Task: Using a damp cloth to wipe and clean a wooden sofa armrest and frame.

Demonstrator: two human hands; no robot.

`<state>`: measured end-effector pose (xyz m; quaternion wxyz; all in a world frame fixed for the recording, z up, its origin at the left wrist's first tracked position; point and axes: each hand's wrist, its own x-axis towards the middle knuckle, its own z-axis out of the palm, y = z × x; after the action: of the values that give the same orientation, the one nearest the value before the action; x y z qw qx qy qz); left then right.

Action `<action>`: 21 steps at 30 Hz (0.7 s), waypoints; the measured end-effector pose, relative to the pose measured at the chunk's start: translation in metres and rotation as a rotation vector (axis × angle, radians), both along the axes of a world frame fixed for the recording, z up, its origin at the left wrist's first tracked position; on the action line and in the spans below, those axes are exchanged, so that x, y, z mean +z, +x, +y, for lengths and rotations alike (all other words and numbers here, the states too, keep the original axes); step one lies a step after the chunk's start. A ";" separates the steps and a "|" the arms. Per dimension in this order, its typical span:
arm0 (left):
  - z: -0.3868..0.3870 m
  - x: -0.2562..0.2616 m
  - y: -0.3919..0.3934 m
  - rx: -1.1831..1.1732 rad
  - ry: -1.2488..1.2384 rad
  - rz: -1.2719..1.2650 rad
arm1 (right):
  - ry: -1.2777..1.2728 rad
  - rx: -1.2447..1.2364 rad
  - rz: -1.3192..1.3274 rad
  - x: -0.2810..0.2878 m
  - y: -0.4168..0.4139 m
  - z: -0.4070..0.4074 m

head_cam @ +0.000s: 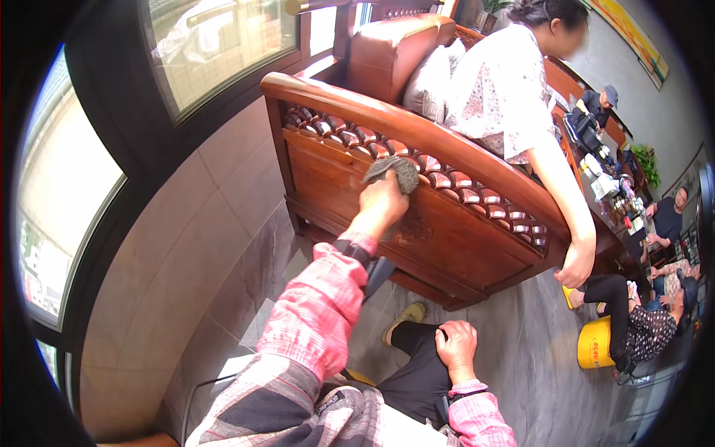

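My left hand (384, 201) grips a grey-green cloth (397, 172) and presses it against the side of a reddish-brown wooden sofa (329, 170). The cloth lies at the lower edge of a carved openwork band (441, 180) of overlapping scale shapes, just above a flat wooden panel. Below my left wrist, a carved ornament (412, 234) on the panel is partly visible. My right hand (459, 343) rests on my bent knee, holding nothing. Its fingers curve over the dark trousers (416, 374).
A person (497, 95) sits on the sofa, one arm (564, 195) hanging over the armrest (391, 120). Windows (72, 184) and a tiled wall (179, 251) border the left. Several people and a cluttered table (614, 190) are at right, near a yellow bucket (595, 343).
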<state>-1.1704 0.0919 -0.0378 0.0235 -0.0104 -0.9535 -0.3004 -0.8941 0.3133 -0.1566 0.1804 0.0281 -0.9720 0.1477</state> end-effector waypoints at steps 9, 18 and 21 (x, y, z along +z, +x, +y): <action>-0.028 -0.004 0.015 -0.179 0.027 0.137 | 0.024 0.018 0.019 -0.003 -0.005 -0.011; -0.079 -0.052 0.004 0.183 0.470 0.340 | 0.037 0.021 0.035 -0.004 0.004 -0.012; -0.067 -0.014 -0.002 0.027 0.166 0.236 | 0.062 -0.018 -0.007 -0.002 0.004 0.002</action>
<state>-1.1722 0.0250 -0.0516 0.1402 -0.0307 -0.9161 -0.3744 -0.8897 0.3153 -0.1587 0.1773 0.0246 -0.9770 0.1161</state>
